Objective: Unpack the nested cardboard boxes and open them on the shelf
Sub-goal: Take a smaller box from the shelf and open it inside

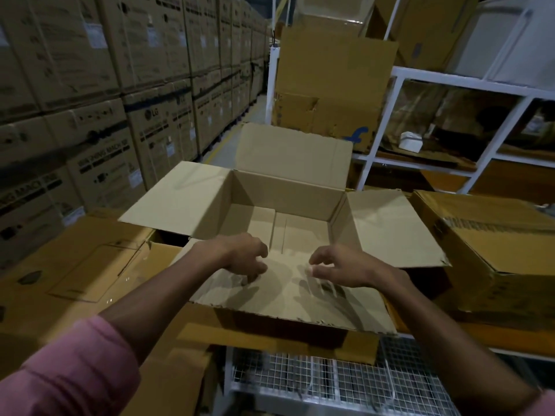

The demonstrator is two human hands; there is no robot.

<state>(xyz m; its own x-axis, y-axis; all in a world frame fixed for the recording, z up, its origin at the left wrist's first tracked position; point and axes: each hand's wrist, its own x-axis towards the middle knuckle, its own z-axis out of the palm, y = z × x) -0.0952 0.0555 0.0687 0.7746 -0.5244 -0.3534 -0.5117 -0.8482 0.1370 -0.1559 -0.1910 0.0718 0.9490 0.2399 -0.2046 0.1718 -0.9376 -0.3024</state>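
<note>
An open, empty cardboard box [303, 190] stands in front of me with all of its flaps folded outward. Its bottom flaps show inside, with a gap between them. My left hand [246, 258] and my right hand [336, 268] hover just above the near flap [288, 301], fingers curled and apart. Neither hand holds anything. Both cast shadows on the flap. The far flap stands upright.
A closed brown box [492, 250] sits to the right and a flat taped box [75, 265] to the left. A wire-mesh shelf [300, 379] lies below. White racking [450, 85] with cartons rises behind; stacked cartons [90, 85] wall the left aisle.
</note>
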